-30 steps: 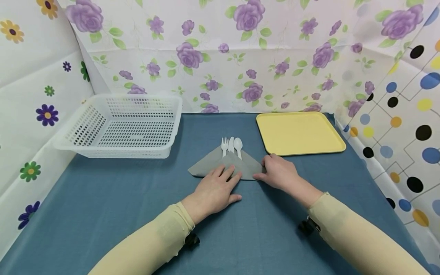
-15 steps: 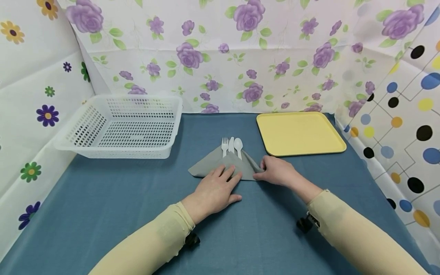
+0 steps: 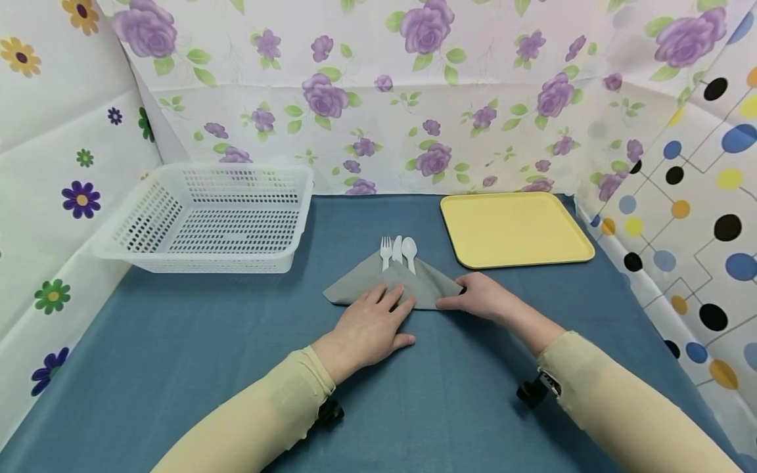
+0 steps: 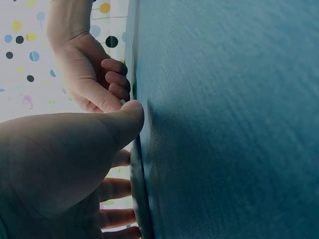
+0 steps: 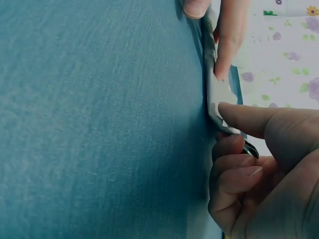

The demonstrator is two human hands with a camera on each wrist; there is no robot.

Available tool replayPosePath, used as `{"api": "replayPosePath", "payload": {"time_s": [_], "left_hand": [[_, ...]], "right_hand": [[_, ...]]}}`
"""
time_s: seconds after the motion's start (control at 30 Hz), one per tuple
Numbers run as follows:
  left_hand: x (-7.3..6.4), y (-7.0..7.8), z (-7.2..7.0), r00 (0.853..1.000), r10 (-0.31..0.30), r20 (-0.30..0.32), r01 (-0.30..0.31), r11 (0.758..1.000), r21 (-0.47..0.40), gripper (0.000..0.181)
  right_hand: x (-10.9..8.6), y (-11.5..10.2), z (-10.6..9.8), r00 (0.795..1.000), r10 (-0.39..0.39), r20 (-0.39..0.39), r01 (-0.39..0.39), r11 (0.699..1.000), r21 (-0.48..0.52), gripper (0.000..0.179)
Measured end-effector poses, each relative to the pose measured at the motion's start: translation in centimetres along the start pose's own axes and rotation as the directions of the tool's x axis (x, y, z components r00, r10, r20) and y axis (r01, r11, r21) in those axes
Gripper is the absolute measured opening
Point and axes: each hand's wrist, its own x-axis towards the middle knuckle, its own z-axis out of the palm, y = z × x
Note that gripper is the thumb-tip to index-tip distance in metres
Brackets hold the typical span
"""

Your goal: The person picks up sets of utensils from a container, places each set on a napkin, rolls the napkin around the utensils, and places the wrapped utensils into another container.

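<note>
A grey cloth napkin, folded to a triangle, lies mid-table. Out of its upper fold stick a white fork, a white knife and a white spoon, side by side; their lower ends are hidden in the cloth. My left hand rests flat on the napkin's front part, fingers spread. At the right corner, my right hand pinches the cloth. The right wrist view shows the right thumb on top of the napkin edge, the other fingers curled below it.
A white perforated plastic basket stands at the back left. At the back right lies a yellow tray. Blue cloth covers the table, with patterned sheets hanging at the back and sides.
The napkin's right edge was lifted and bent inward half a second ago; now that corner lies spread out to the right. My right hand has shifted slightly right, while the left stays put.
</note>
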Motion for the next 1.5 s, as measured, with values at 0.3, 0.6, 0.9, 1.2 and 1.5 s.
{"api": "replayPosePath", "payload": {"time_s": [0.3,0.6,0.9,1.2,1.5], "left_hand": [[-0.1,0.1,0.2,1.000,0.002,0.001,-0.002,1.000,-0.004,0.070],[-0.1,0.2,0.6,1.000,0.003,0.025,-0.003,1.000,0.007,0.070],[0.1,0.1,0.3,1.000,-0.003,0.026,0.003,1.000,0.002,0.070],[0.2,0.0,0.0,1.000,0.001,0.011,-0.001,1.000,0.011,0.068],[0.5,-0.1,-0.5,1.000,-0.006,0.013,0.006,1.000,0.029,0.068]], "right_hand": [[-0.3,0.7,0.7,0.999,0.035,-0.007,-0.035,0.999,0.039,0.039],[-0.6,0.8,1.5,0.996,0.082,0.022,-0.084,0.992,0.096,0.049],[-0.9,0.9,1.4,0.995,0.081,0.059,-0.088,0.986,0.142,0.051],[-1.0,0.3,1.7,0.999,0.031,-0.016,-0.026,0.972,0.234,0.036],[-0.8,-1.3,2.2,0.998,0.058,-0.010,-0.056,0.987,0.151,0.059]]}}
